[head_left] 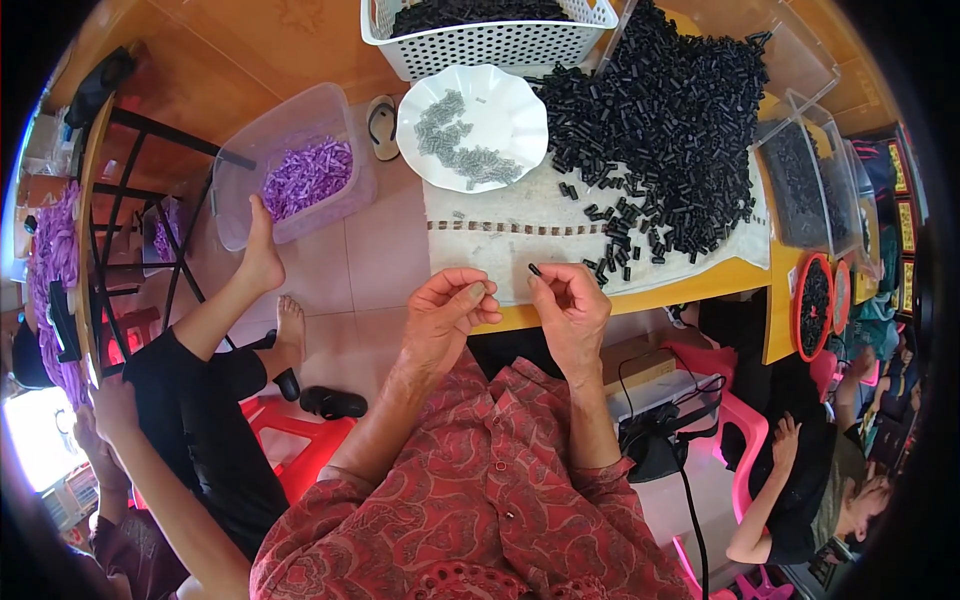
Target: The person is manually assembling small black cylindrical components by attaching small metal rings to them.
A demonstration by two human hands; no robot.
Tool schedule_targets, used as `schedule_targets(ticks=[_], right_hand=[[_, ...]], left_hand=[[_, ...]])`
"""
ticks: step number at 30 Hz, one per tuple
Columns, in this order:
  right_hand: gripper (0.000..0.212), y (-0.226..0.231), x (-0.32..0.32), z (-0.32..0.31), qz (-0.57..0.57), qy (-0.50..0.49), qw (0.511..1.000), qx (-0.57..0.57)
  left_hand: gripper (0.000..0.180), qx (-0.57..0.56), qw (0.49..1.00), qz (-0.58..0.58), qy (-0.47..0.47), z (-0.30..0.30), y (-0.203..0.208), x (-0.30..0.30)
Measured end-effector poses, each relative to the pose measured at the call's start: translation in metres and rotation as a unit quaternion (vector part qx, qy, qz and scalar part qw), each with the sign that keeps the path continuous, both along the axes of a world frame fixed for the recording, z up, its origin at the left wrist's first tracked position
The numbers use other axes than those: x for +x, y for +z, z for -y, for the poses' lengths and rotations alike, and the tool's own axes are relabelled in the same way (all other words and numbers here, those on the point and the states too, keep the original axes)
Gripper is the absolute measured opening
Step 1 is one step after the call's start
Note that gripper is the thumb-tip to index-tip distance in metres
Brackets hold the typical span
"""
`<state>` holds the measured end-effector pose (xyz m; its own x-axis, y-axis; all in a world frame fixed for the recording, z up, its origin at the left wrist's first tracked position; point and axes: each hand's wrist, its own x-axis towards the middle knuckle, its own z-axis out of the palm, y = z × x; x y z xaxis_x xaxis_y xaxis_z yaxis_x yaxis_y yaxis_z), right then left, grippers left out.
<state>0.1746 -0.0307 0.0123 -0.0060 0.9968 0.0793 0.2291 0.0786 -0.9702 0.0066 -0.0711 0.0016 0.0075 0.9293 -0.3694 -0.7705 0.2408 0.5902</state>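
Note:
Both my hands are raised in front of the table's near edge, a little apart. My right hand point(572, 312) pinches a small black cylindrical piece point(534, 269) between thumb and forefinger. My left hand point(445, 312) has its thumb and fingertips pressed together; whatever may be in them is too small to make out. Beyond lies a white cloth point(560, 248) with a large heap of similar black pieces point(680, 140) on its right. A scalloped white plate point(512, 120) holds many tiny clear-grey pieces point(445, 130), and a few more lie scattered on the cloth.
A white perforated basket point(490, 55) of black pieces stands behind the plate. Clear plastic bins point(800, 190) and a red-rimmed basket point(812, 305) sit right. On the left, a person's bare foot point(262, 250) rests near a translucent tub point(235, 190) of purple pieces. Another person sits right.

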Motion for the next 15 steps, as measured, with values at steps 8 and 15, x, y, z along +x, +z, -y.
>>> schedule_targets(ticks=[8, 15], right_hand=[[0.013, -0.004, 0.002, 0.002, -0.040, 0.006, 0.999, -0.025], [0.012, -0.006, 0.001, 0.003, -0.049, 0.021, 0.998, -0.029]], left_hand=[[0.016, 0.015, 0.999, 0.024, -0.013, -0.009, -0.001, 0.006], [0.019, 0.011, 1.000, 0.017, -0.006, -0.007, -0.008, 0.008]])
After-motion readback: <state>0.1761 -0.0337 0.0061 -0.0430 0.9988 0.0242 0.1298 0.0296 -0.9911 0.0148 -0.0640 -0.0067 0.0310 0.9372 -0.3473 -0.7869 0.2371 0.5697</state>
